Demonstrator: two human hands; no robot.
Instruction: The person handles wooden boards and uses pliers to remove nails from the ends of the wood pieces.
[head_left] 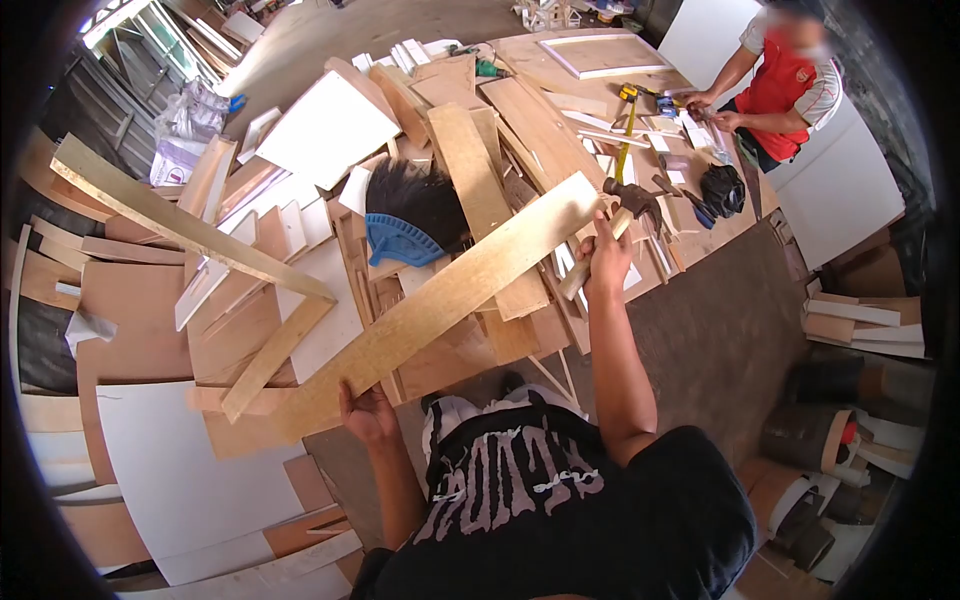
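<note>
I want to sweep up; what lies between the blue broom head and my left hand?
The head view shows the wooden plank in your left hand, then wood scraps nearer the blue broom head.

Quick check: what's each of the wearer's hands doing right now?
Left hand: closed on the lower edge of the long wooden board.
Right hand: closed around the hammer, fingertips at the board's far end.

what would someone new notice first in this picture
Probably the long plank slanting across the middle, the left hand toward its lower end, the right hand gripping a hammer near its upper end. Next, the blue and black broom above it, then a red-shirted person at upper right.
</note>
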